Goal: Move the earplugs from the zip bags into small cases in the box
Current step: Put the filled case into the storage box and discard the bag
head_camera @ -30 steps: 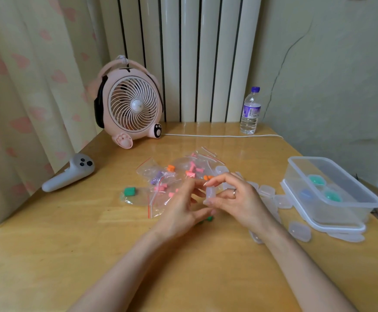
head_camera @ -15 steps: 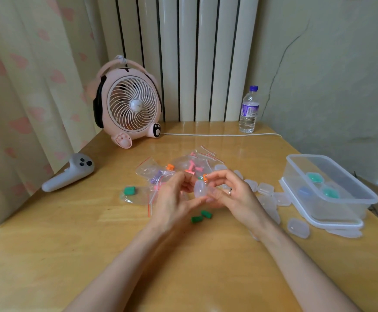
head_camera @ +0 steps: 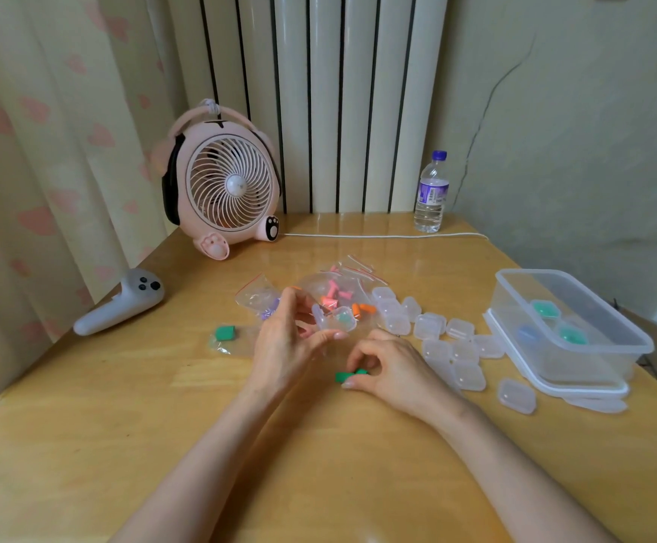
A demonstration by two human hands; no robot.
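Note:
My left hand [head_camera: 287,339] holds an open small clear case [head_camera: 336,318] above the table, its lid up. Below it my right hand [head_camera: 389,366] pinches two green earplugs [head_camera: 348,376] lying on the table. Behind the hands lies a heap of zip bags [head_camera: 319,288] with pink, orange and purple earplugs. One more green earplug [head_camera: 225,332] sits in a zip bag to the left. Several empty small cases [head_camera: 436,335] lie to the right. The clear plastic box [head_camera: 628,339] at the right holds small cases with green and blue earplugs.
A pink table fan [head_camera: 227,186] stands at the back left, its white cable [head_camera: 377,236] running right past a water bottle [head_camera: 431,194]. A grey controller [head_camera: 123,303] lies near the left table edge. The box's lid [head_camera: 577,389] lies under the box.
My right hand let go of the small case and dropped to the table onto the green earplugs. My left hand now holds the opened case alone.

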